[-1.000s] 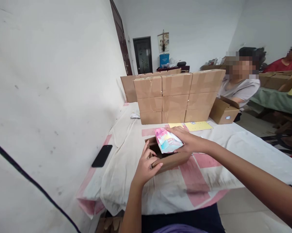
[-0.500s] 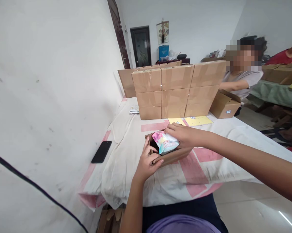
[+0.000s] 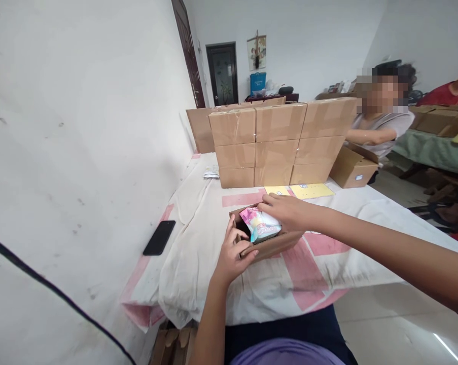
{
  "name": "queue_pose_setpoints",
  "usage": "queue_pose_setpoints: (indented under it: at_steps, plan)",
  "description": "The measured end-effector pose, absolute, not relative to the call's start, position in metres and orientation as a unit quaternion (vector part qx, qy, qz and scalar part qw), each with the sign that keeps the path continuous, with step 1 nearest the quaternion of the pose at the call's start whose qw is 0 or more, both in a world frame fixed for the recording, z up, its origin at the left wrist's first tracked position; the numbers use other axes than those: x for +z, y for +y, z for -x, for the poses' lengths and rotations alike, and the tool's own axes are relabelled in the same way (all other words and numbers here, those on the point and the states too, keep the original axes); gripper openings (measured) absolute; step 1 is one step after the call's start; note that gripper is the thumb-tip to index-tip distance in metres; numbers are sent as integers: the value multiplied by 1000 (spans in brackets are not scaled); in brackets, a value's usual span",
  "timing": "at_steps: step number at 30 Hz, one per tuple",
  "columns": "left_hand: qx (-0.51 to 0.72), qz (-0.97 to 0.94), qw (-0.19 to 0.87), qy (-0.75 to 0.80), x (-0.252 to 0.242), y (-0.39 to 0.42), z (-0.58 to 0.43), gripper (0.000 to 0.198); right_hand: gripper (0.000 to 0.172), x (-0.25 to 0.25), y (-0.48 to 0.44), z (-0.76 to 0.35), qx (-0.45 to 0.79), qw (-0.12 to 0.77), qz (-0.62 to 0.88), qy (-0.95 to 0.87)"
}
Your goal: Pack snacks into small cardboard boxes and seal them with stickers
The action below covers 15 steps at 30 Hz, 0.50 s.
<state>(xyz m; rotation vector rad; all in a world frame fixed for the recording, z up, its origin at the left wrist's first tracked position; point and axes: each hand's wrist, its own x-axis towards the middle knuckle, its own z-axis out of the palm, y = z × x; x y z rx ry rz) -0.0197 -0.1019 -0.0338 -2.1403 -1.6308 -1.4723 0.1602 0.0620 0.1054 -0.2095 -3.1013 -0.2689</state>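
In front of me an open cardboard box point(image 3: 276, 248) stands on the cloth-covered table. A colourful plastic packet point(image 3: 264, 225), pink, white and light blue, lies tilted in its mouth. My left hand point(image 3: 234, 251) grips the box's near left corner, thumb outside and fingers bent over the rim. My right hand point(image 3: 280, 210) is closed on the packet's upper right side, at the far right of the opening. Its fingertips are partly hidden behind the packet. The inside of the box is mostly dark.
A stack of taped cardboard boxes point(image 3: 276, 144) rises behind, with yellow cards point(image 3: 312, 190) before it. A black phone point(image 3: 159, 238) lies at left near the white wall. At right, a co-worker point(image 3: 384, 126) is behind another open box point(image 3: 352, 167); a second person sits farther back.
Both hands keep their places at the box. The packet sits very slightly lower in the opening; the whole view has shifted a little.
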Motion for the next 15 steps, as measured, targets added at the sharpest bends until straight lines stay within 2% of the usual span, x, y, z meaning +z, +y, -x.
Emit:
queue_pose_setpoints:
  at_steps: [6,11,15]
  plan:
    - [-490,691,55,-528,-35,-101,19,7,45,104,60,-154,-108,-12,68,-992]
    - [-499,684,50,-530,-34,-102,18,10,60,94,71,-144,-124,-54,20,-991]
    - [-499,677,42,-539,-30,-101,22,11,62,92,82,-135,-111,-53,5,-992]
